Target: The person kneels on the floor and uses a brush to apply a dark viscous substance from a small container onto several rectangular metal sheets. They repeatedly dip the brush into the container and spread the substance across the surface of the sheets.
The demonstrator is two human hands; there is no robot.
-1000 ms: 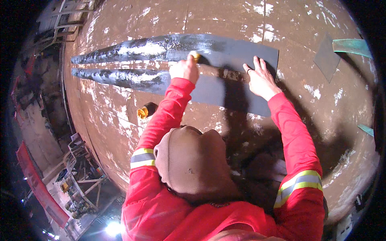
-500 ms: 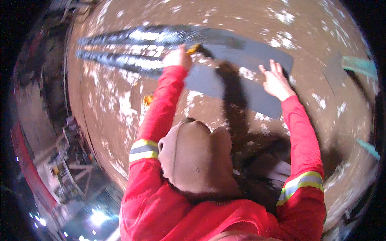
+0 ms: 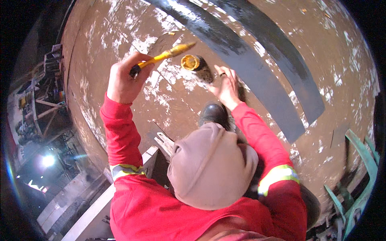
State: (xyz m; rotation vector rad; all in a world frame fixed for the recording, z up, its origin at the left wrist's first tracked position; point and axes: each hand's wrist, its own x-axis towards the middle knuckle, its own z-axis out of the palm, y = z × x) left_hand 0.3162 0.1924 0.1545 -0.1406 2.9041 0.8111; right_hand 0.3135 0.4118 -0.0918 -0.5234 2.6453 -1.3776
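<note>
My left hand is closed around a yellow-handled paintbrush, raised above the floor on the left. The brush slants up to the right; a black part shows by my fingers. Right of its tip stands a small container with a yellow-stained rim. Beside that container my right hand is open, fingers apart, a dark ring on one; whether it touches the container I cannot tell. Two long dark grey strips, the nearer and the farther, lie side by side, glossy black toward their far ends and duller toward me.
A dark boot and my brown-clad knee are below my right hand. Green metal pieces stand at the lower right. A pale beam crosses the lower left. White patches mark the brown floor.
My view has swung, putting the strips at the upper right. Both hands have come off the strips: the left, with the brush, is now left of the container, the right beside it.
</note>
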